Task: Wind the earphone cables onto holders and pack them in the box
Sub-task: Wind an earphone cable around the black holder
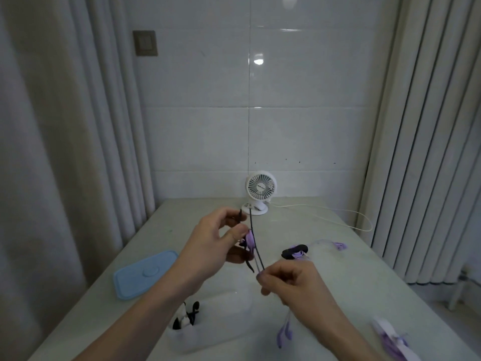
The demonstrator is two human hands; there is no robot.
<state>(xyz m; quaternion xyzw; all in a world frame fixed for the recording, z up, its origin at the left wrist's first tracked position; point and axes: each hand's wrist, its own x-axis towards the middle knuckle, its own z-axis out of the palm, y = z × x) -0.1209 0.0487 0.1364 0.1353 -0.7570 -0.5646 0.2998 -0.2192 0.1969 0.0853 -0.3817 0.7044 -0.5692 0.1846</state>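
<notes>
- A pale blue lid (146, 274) is laid flat near the left edge of the tabletop (325, 277).
- A clear plastic box (216, 316) is set near the front edge, open at the top; a wound set of black and white earphones (186, 317) is seen inside it at its left end.
- The left hand (216, 243) is raised above the middle of the tabletop, fingers closed on a small purple holder (250, 239), which is pinched between the thumb and the fingers.
- A dark cable (256, 246) is run from above the left hand, past the holder, down to the right hand.
- The right hand (289, 282) is held lower and just to the right, its fingertips pinched shut on the cable's lower end; purple earbuds (285, 333) are seen dangling below it.
- A small white fan (260, 191) is stood at the far edge, its white cord trailed to the right.
- A black and purple bundle (295, 251) is laid right of centre, with further purple and white pieces (390, 340) blurred at the front right corner.
</notes>
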